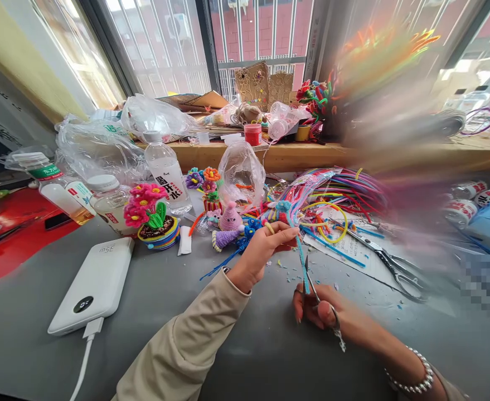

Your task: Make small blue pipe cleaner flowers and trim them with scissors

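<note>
My left hand (265, 249) pinches a light blue pipe cleaner (302, 264), which hangs down from the fingertips. My right hand (326, 309) is closed around the handles of a small pair of scissors (310, 278). The scissor blades are parted and point upward, with the pipe cleaner's lower end beside or between them; I cannot tell which. Small blue clippings lie on the table behind the hands. Close to my left hand are a pink crocheted figure (230, 218), a purple knitted piece (225, 239) and dark blue pipe-cleaner flowers (250, 233).
Larger silver scissors (381, 259) lie on paper at the right, before a bundle of coloured pipe cleaners (345, 192). At the left are a white power bank (94, 284) with a cable, a potted pink flower (145, 206) and several bottles. A wooden ledge (211, 159) runs behind.
</note>
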### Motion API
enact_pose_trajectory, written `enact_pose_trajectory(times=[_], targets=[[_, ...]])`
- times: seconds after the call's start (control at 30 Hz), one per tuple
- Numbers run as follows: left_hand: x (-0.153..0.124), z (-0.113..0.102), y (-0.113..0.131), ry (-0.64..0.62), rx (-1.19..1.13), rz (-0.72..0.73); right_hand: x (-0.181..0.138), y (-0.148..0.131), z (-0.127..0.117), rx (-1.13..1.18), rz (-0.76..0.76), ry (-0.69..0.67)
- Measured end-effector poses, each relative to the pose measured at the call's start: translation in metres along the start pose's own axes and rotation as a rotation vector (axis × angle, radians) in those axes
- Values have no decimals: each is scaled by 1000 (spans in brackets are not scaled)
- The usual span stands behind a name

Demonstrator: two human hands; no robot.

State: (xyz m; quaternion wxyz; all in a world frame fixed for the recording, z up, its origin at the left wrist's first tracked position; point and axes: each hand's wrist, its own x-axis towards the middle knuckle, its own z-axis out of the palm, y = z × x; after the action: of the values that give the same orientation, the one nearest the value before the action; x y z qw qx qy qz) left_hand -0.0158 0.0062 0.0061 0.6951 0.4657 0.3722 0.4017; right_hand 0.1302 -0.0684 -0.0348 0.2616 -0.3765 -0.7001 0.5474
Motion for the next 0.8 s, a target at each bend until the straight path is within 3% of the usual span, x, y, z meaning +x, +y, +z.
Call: enact_pose_trajectory(times=[0.17,0.8], targets=[[0,1,-1,-49,68,-17,1,-1,-1,-28,-13,-11],[1,1,-2,-17,58,12,2,10,5,84,31,56]])
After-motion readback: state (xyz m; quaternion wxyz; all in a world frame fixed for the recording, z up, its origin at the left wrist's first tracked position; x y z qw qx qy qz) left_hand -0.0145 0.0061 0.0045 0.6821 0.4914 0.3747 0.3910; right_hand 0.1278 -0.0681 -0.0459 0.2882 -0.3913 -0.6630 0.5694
